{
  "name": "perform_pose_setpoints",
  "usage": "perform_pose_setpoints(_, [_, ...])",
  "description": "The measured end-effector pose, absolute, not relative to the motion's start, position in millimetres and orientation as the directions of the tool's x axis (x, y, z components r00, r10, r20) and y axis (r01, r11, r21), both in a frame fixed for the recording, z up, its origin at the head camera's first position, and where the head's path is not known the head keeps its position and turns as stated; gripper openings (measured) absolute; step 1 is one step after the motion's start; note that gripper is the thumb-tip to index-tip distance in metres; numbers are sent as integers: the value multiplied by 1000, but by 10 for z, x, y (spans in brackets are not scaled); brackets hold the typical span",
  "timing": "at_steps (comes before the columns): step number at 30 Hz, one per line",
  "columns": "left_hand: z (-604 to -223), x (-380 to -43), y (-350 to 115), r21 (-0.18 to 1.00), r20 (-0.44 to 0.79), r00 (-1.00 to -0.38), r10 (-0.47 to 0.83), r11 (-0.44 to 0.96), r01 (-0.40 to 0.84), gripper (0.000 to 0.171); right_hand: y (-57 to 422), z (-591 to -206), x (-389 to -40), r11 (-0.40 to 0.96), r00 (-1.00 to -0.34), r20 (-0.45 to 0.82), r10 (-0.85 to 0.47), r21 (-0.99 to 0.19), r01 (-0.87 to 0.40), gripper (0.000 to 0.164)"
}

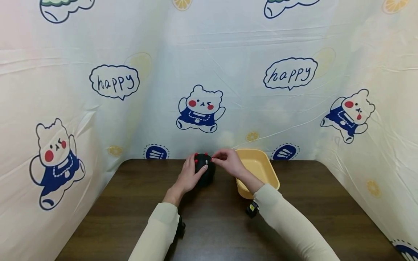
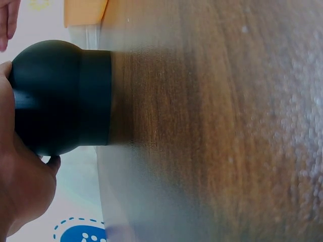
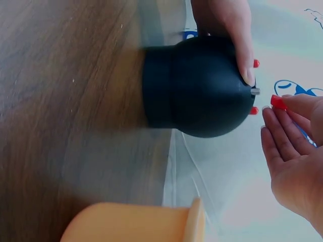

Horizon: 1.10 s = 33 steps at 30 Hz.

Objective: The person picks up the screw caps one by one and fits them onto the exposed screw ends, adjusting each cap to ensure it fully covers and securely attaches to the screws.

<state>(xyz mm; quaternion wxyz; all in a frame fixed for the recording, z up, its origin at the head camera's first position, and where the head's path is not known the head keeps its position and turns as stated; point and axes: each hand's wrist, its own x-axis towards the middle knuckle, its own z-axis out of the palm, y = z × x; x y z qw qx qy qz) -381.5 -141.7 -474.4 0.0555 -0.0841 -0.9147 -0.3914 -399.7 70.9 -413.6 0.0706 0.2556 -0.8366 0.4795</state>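
Observation:
A black domed object [image 1: 207, 177] with a straight cylindrical base stands on the table. Several red caps sit on its top, among them one cap [image 3: 253, 111] beside a bare metal stud [image 3: 255, 92]. My left hand [image 1: 187, 176] holds the dome from the left, its thumb [image 3: 248, 75] lying near the stud. Just off the dome's top, my right hand [image 1: 230, 164] pinches a small red cap [image 3: 278, 102] between thumb and index finger. The other fingers of that hand are extended. In the left wrist view the dome hides most of the left fingers.
A yellow rectangular bin [image 1: 242, 191] stands right of the dome, beneath the right forearm; its inside is partly covered. The brown wooden table [image 1: 215, 232] ends at a printed curtain [image 1: 156, 119] along the back and sides.

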Motion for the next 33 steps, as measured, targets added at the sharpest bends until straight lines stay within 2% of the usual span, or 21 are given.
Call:
perform_pose_setpoints(17, [-4746,-3815,-1399,704,169,-979,116,680,202,95,539,-4212,-4007,415,-860,397,-320,-757,-504,9])
perform_pose_setpoints(23, [-4758,-3831,-1403,703,173,-978,114,681,204,98,517,-4225,-4019,479,-847,402,-347,-701,-528,11])
perform_pose_setpoints(33, [-4754,-3818,-1413,699,165,-979,120,687,202,97,507,-4258,-4050,526,-788,428,-442,-588,-614,12])
